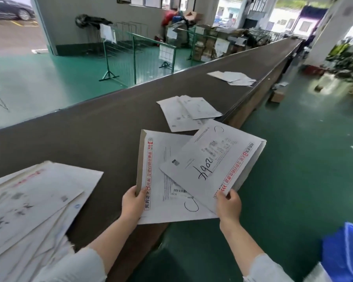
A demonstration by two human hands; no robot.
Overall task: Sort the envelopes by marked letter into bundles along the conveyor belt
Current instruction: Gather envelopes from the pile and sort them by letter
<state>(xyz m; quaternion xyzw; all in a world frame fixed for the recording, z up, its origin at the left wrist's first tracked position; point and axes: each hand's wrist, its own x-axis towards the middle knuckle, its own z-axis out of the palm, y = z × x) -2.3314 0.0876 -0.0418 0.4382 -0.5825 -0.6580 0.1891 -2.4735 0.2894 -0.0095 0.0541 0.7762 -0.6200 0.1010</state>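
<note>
My left hand (pixel 133 204) grips the near corner of a white envelope (pixel 161 208) with a red strip and a handwritten "C". My right hand (pixel 228 204) pinches the corner of a second white envelope (pixel 218 157), also marked "C", which overlaps the first and juts past the belt's near edge. Both are held over the dark conveyor belt (pixel 86 139). A thick stack of envelopes (pixel 31 204) lies on the belt at the near left. A bundle (pixel 188 112) lies just beyond the held envelopes, and another bundle (pixel 232 78) farther along the belt.
Green floor (pixel 293 180) runs to the right of the belt, with a blue bin (pixel 346 251) at the near right. Green metal racks (pixel 135 58) and piled parcels (pixel 192 31) stand beyond the belt's far side. A white pillar (pixel 330 31) rises at the right.
</note>
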